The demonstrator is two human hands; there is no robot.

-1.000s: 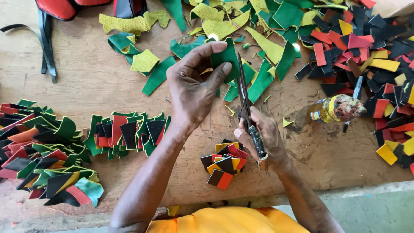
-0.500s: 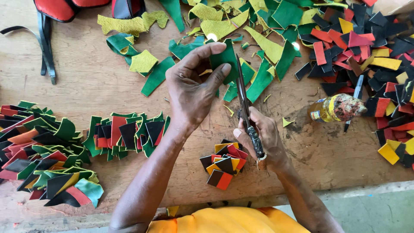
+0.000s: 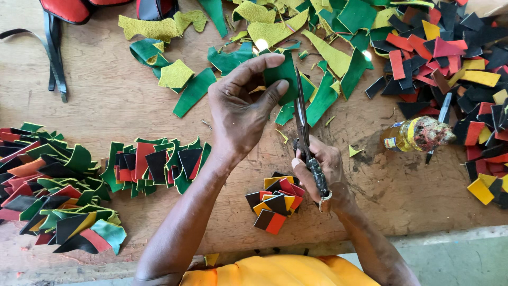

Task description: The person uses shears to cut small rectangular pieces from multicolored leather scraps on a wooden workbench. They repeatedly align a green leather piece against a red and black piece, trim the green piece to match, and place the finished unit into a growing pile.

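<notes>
We see a worn wooden bench (image 3: 106, 111). On it lie a heap of green and yellow offcuts (image 3: 317, 32), a pile of black, red and yellow pieces (image 3: 455, 58), rows of joined patches (image 3: 69, 185), a small stack of squares (image 3: 275, 206), a tipped glue bottle (image 3: 415, 135) and a black strap (image 3: 53, 47).
</notes>
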